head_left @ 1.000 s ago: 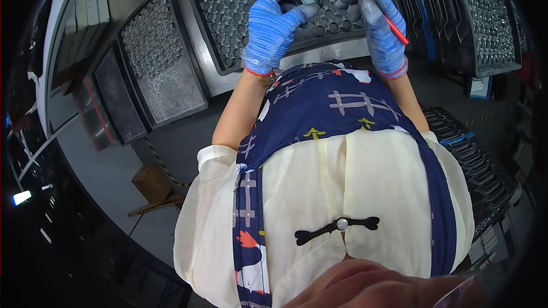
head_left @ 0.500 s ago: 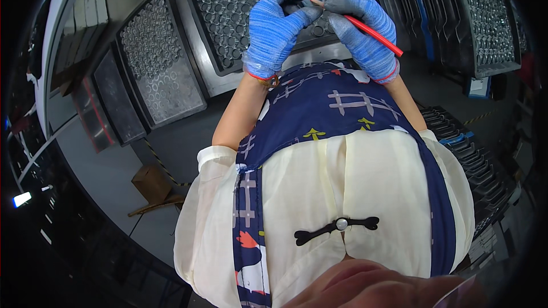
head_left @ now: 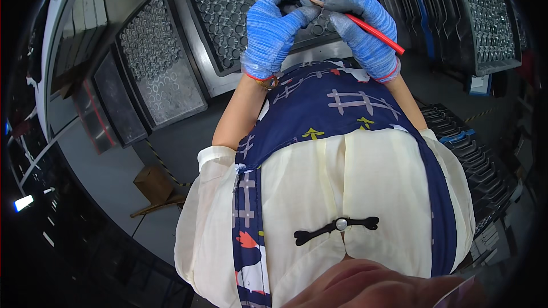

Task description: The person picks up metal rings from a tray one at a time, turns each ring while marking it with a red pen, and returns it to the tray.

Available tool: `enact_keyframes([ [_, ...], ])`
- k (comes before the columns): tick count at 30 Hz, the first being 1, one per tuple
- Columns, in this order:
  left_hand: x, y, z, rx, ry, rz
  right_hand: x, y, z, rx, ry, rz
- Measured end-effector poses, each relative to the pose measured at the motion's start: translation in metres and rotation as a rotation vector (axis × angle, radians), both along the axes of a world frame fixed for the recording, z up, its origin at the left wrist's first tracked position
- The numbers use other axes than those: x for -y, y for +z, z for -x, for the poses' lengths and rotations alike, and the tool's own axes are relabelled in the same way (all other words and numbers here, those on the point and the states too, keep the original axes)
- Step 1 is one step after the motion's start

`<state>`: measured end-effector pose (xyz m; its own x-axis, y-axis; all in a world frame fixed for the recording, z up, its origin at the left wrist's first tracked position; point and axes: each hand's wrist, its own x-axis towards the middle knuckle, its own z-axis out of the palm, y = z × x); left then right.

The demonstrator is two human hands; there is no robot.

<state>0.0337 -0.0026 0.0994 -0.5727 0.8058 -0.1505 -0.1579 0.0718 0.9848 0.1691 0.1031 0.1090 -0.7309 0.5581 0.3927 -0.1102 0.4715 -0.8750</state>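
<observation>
My right hand (head_left: 362,25), in a blue knit glove with grey fingertips, is closed round a red pencil (head_left: 377,35). The pencil's sharpened wooden end points left, toward the fingertips of the other hand. My left hand (head_left: 273,31), gloved alike, pinches a small shiny ring (head_left: 290,7) between thumb and fingers, mostly hidden by them. The pencil tip is right by the ring; whether they touch I cannot tell. Both hands are over a dark tray (head_left: 220,51) holding many metal rings laid out side by side.
To the left, a second tray (head_left: 200,100) is partly filled with rings, beside a flatter dark tray (head_left: 121,108). Stacked black trays (head_left: 399,0) stand on the right, next to another ring-filled tray (head_left: 491,68). A cardboard box (head_left: 152,184) sits low at the left.
Both hands have shifted very slightly, the left one a little leftward. The pencil and the ring are still held in the same way.
</observation>
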Motion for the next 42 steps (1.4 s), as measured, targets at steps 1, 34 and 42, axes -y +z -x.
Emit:
enact_keyframes([
  [1,-0.001,-0.001,0.0,0.009,0.004,-0.006,0.0,-0.001,-0.001,-0.011,-0.01,0.028],
  [34,0.404,-0.239,0.303,0.021,1.373,0.385,0.075,-0.027,0.097,0.357,0.091,0.335],
  [42,0.402,-0.275,0.369,-0.242,1.333,0.897,0.069,-0.026,0.082,0.442,-0.106,0.206],
])
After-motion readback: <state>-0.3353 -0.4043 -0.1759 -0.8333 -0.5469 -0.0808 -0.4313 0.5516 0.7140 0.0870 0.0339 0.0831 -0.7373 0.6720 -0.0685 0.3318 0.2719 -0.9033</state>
